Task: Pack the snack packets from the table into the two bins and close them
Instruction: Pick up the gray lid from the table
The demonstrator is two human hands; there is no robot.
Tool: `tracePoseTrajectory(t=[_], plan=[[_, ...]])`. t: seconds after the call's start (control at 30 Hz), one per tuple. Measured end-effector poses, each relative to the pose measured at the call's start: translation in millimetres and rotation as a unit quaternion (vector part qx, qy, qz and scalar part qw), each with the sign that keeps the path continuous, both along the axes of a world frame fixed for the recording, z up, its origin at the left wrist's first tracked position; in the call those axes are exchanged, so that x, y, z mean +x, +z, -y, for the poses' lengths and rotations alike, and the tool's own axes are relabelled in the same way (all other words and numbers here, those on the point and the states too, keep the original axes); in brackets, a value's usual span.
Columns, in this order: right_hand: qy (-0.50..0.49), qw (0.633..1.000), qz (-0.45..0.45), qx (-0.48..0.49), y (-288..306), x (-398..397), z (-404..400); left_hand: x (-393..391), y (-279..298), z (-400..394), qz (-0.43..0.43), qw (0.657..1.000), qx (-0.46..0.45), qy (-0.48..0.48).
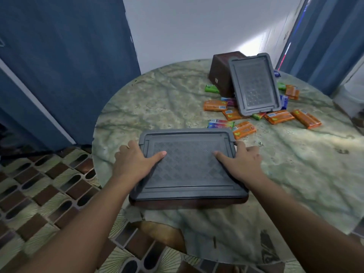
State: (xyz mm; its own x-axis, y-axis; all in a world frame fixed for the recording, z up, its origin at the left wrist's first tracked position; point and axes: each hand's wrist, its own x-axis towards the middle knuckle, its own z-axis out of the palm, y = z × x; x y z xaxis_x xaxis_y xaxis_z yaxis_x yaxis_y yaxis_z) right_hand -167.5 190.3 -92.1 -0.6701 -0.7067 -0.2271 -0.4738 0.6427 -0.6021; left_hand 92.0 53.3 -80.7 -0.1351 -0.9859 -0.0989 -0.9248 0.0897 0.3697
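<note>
Snack packets [215, 105] are left scattered on the tabletop [157, 99] while the near bin's grey lid [189, 166] is gripped at both ends by the left hand [134, 162] and right hand [241, 163].

The near bin [188, 203] hides its contents under its lid [189, 166].

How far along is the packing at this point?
Done: the near bin has its grey lid on. In hand: the left hand and right hand grip that lid's ends. Left: snack packets lie on the table; the far bin is tipped, its lid leaning on it.
</note>
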Motion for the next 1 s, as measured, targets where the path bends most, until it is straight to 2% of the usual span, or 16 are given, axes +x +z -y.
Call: tracePoseTrajectory(t=[0.13,0.23,0.4,0.53,0.63,0.73,0.9,1.0], plan=[[-0.007,0.996,0.084,-0.031,-0.9,4.8,-6.7,3.2,-18.4,-11.6,-0.023,0.998,-0.056,-0.006],[-0.005,0.991,0.114,-0.069,-3.4,7.3,-12.7,6.7,-25.3,-16.4,-0.032,0.998,-0.059,0.002],[-0.028,0.989,0.118,-0.089,-4.6,11.1,-17.3,10.2,-29.1,-20.2,-0.116,0.993,-0.021,0.010],[-0.053,0.986,0.136,-0.084,-8.8,7.0,-16.0,8.3,-26.0,-12.9,-0.194,0.974,0.110,0.044],[-0.062,0.984,0.135,-0.093,-8.8,8.3,-15.4,10.6,-26.3,-12.0,-0.214,0.966,0.125,0.070],[-0.072,0.983,0.134,-0.099,-10.9,7.5,-16.6,11.1,-23.8,-16.7,-0.195,0.975,0.082,0.070],[-0.072,0.984,0.129,-0.102,-9.8,9.6,-15.5,16.4,-28.2,-26.8,-0.103,0.991,-0.084,0.031],[-0.075,0.983,0.128,-0.107,-10.0,9.0,-15.5,16.6,-29.5,-33.5,-0.046,0.990,-0.130,-0.009]])
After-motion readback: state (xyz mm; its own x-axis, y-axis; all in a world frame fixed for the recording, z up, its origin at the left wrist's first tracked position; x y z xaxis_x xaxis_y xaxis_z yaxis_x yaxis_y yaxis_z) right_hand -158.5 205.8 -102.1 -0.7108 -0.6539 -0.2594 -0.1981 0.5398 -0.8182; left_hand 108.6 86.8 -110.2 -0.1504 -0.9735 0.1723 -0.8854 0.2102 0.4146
